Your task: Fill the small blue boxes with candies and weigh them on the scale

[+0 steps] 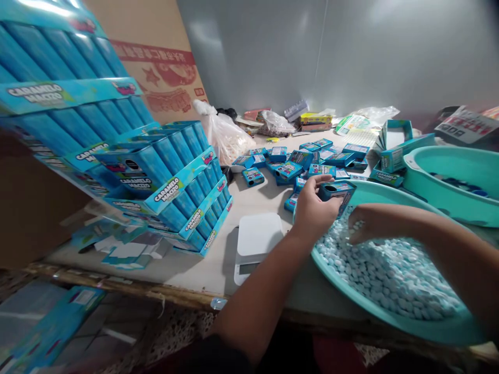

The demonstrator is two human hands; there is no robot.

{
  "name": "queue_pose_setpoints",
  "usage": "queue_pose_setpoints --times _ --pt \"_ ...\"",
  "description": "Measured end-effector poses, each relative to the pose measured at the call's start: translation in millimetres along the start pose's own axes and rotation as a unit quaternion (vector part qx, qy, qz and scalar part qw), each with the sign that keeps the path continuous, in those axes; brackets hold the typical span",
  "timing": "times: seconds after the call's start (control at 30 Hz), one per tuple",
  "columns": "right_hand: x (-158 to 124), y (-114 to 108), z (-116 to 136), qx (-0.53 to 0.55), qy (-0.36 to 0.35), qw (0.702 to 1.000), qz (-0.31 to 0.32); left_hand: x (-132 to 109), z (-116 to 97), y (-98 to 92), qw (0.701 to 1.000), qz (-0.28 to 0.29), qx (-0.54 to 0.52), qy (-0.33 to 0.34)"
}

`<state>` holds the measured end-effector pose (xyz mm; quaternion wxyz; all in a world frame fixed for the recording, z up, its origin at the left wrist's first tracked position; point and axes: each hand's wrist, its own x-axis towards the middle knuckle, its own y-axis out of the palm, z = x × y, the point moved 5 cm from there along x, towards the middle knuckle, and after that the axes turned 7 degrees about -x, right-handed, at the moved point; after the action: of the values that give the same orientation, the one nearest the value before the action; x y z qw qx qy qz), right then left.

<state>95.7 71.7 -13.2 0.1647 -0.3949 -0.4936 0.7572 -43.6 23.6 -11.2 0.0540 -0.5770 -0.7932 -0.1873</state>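
The left hand grips a small blue cardboard box, mouth open, over the teal plastic basin. Just beside it, the right hand curls narrow into pale round candies; whether it holds any, I cannot tell.

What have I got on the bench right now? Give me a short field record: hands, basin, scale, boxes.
left hand: holds a small blue cardboard box over the basin
right hand: fingertips down in the candies; grip unclear
basin: round teal plastic basin holding pale blue and white round candies
scale: flat white kitchen scale, left of the basin, plate bare
table: loose small blue boxes scattered beyond the hands
left side: stacked blue display cartons
right side: second teal basin
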Motion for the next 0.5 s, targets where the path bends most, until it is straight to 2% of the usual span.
queue_pose_setpoints --times 0.1,0.23,0.3,0.37,0.5 --pt "-7 -14 -17 0.016 0.019 1.0 -0.01 0 -2 0.5 1.0 0.007 0.008 -0.003" --pt "-16 -39 -39 0.03 0.09 0.984 -0.152 -1 -7 0.8 0.999 0.011 0.029 -0.009" --pt "-20 -46 -44 0.073 0.115 0.968 -0.209 -2 -7 1.6 0.999 0.022 0.043 -0.015" --pt "-23 -49 -44 0.179 0.126 0.941 -0.257 -2 -5 2.9 0.997 0.039 0.059 -0.031" --pt "-29 -52 -41 0.403 0.11 0.838 -0.351 -3 -1 8.4 0.993 0.086 0.056 -0.058"
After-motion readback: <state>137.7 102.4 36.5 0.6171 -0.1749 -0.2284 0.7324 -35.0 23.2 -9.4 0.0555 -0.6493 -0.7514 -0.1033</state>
